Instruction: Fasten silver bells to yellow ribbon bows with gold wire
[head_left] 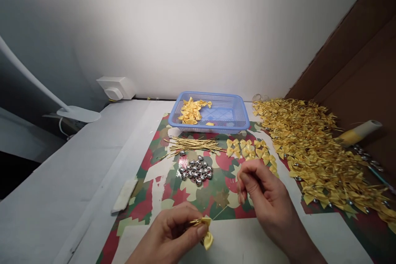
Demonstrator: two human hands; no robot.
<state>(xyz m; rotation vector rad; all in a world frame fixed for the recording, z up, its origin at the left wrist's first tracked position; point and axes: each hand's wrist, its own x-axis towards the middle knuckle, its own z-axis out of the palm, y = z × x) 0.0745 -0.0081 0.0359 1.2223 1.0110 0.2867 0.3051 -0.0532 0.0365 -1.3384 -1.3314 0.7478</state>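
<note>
Left hand [173, 231] pinches a satin yellow bow [206, 233]; right hand [262, 198] curled, holding nothing visible.

blue basket [235, 120]; silver bells [196, 170]; white lamp [77, 113].

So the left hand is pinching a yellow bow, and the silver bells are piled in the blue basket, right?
Not quite. The left hand does pinch a yellow bow, but the silver bells lie loose on the patterned mat, in front of the blue basket. The basket holds only yellow bows. The head view shows it.
</note>
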